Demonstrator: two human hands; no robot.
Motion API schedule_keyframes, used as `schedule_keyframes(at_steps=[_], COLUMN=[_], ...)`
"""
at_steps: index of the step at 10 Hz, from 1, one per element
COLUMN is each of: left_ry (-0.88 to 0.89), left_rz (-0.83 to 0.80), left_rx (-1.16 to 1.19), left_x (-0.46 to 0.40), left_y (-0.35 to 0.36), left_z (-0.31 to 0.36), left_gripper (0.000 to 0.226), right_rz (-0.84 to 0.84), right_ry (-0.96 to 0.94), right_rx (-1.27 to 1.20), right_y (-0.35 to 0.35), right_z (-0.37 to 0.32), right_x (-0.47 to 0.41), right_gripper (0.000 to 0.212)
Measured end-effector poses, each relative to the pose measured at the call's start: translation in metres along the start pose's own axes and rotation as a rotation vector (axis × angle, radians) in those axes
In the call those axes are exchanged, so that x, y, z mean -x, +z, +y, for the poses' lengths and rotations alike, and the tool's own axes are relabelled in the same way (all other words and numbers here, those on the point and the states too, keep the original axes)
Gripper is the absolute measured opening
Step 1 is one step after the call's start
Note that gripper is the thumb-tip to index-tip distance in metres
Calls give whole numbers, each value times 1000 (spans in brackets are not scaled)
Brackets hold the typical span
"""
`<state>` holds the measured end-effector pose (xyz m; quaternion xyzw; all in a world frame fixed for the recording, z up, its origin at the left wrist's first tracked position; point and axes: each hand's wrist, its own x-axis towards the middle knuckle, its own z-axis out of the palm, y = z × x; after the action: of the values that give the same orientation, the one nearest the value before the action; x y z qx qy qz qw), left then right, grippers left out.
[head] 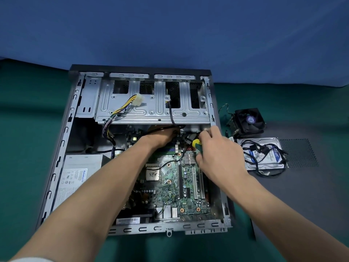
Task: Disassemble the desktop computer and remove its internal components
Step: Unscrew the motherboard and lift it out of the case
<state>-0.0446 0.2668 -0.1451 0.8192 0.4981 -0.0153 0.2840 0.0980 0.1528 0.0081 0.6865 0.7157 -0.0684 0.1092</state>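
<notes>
The open desktop case (62,148) lies flat on the table with its green motherboard (188,188) exposed. My left hand (160,138) reaches under the front edge of the silver drive cage (151,108), its fingers hidden among black cables; what it grips cannot be made out. My right hand (217,152) is closed around a screwdriver with a yellow and green handle (196,144), held over the upper right of the board near a small heatsink (189,158). The bare CPU (152,173) sits mid-board. The power supply (75,176) fills the lower left of the case.
To the right of the case lie a black cooler fan (249,121) and a hard drive (264,154) with black cables piled on it, both on the dark side panel (302,186). A yellow and black power connector bundle (130,104) rests on the drive cage. Green mat surrounds everything.
</notes>
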Motion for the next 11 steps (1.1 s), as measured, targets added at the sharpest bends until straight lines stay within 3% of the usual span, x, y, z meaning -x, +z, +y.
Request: schedule_keyframes(at_steps=[2,3,4,5,6,7,9,10,11], left_ry=[-53,94,-119,-74,-145,-138,-150,-166,-220], left_rz=[-125,-70,-183,-182,-110,-12,94,162,127], left_rx=[124,59,225,183,283,199,11,27,439], left_x=[-5,0,1,7,11,21,56,70,83], left_y=[1,-6,-9,-8,-4,0,-8,-17,-23], left_z=[1,8,14,17,17,22,36,45,52], left_gripper=[54,23,38,55,34,20,21,16,16], right_rz=[0,-4,-21,-55,-76,-99,-273,-391,-421], right_ry=[5,0,8,21,29,30,33,84,82], right_rx=[25,32,53,93,121,180,258,233,220], right_y=[1,0,-1,-3,-5,-6,-7,-13,-22], right_z=[-2,-3,-5,-9,-15,-21,-34,-39,-35], right_x=[1,2,3,4,3,2,-13,-18,-10], right_gripper=[32,31,29,26,22,17,7,19,24])
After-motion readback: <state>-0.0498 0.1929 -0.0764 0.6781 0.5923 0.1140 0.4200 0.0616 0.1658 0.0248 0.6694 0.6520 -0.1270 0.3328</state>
